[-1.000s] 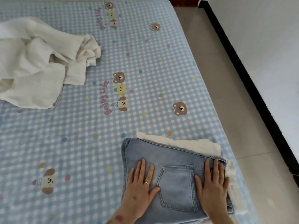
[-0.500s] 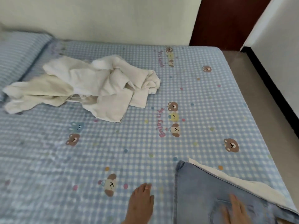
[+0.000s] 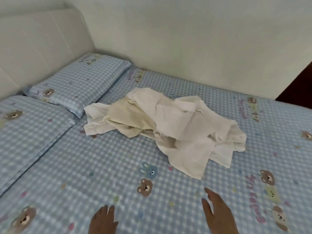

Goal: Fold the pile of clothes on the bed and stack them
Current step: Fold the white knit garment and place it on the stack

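Bed | cream clothes pile lies ahead, long axis left-right | right hand nearer, left hand trailing | both released, empty

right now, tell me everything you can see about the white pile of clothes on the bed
The white pile of clothes is a crumpled, unfolded heap of soft cream and white fabric, seemingly several garments overlapping. It lies mid-bed on the blue checked sheet, its left end close to a matching pillow. One flap trails toward the near edge. Nothing holds it; both hands are apart from it.
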